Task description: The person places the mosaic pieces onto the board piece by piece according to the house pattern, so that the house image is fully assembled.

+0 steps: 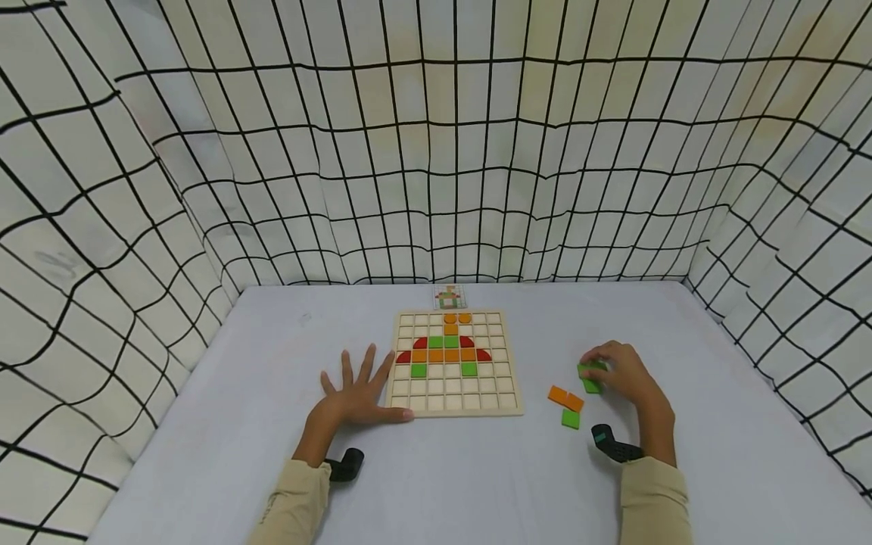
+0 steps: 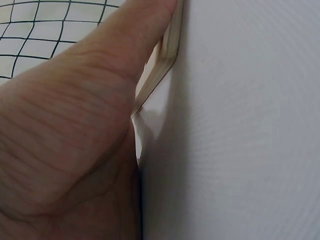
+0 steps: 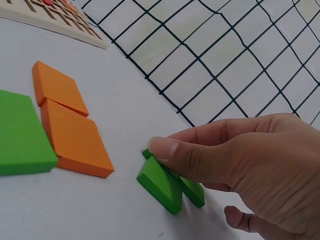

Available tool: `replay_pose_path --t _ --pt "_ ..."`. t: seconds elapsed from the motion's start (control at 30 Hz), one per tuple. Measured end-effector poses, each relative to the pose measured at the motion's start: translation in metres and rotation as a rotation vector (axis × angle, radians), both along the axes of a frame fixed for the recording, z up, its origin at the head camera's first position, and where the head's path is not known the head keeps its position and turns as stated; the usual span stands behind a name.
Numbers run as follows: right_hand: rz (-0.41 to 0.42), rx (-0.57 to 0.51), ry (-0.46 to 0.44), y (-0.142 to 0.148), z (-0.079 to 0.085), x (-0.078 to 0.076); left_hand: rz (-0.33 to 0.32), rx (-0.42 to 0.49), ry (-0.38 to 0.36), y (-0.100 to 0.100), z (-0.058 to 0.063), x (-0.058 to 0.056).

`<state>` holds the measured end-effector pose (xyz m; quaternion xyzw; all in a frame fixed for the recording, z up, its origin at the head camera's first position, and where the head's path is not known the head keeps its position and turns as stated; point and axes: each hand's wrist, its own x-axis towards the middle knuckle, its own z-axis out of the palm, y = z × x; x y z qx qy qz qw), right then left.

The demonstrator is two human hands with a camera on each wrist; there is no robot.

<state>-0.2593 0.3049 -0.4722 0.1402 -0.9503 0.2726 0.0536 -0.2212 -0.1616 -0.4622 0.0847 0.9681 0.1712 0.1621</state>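
Observation:
My left hand [image 1: 354, 397] lies with spread fingers at the left side of the wooden grid board [image 1: 514, 401], thumb on its front left corner. In the left wrist view the thumb [image 2: 125, 35] reaches along the board's edge [image 2: 172, 42]. The board bears red quarter-round, orange and green square, and orange round pieces. Right of the board, my right hand [image 1: 623, 372] pinches a green tile between thumb and fingers. Green tiles [image 3: 162, 185] show under the fingertips in the right wrist view, partly hidden by the thumb.
Two orange tiles [image 1: 565, 398] and a green tile [image 1: 571, 418] lie on the white table between board and right hand. A small pattern card [image 1: 449, 297] stands behind the board. Black-lined netting [image 1: 470, 189] over white sheeting surrounds the table at the back and sides.

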Motion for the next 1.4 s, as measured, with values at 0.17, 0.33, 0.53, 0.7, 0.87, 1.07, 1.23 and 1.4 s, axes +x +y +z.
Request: replay_pose_path --t 0.17,0.33,0.53,0.7,0.87,1.07,1.23,1.4 --pt "-0.048 0.028 0.025 -0.003 -0.004 -0.006 0.007 -0.004 0.005 0.000 -0.001 0.000" --pt "-0.084 0.043 0.010 -0.005 -0.006 -0.006 0.005 -0.001 0.006 0.000 -0.003 0.001" --pt "-0.090 0.019 -0.030 -0.006 -0.004 -0.004 0.012 -0.001 0.004 0.000 -0.001 0.002" --pt "-0.129 0.035 -0.049 -0.009 -0.008 -0.007 0.012 -0.010 0.008 0.000 0.002 0.002" --pt "-0.157 0.056 -0.049 -0.013 -0.008 -0.008 0.008 -0.011 0.015 -0.001 -0.001 0.001" --pt "-0.173 0.038 -0.035 -0.015 -0.007 -0.006 0.002 0.001 0.009 -0.001 -0.002 0.000" --pt "-0.176 0.016 -0.022 -0.016 -0.005 -0.004 -0.002 -0.006 -0.004 -0.001 -0.002 -0.002" --pt "-0.152 0.013 0.001 -0.018 -0.007 -0.005 -0.004 -0.015 0.019 0.000 0.002 0.001"
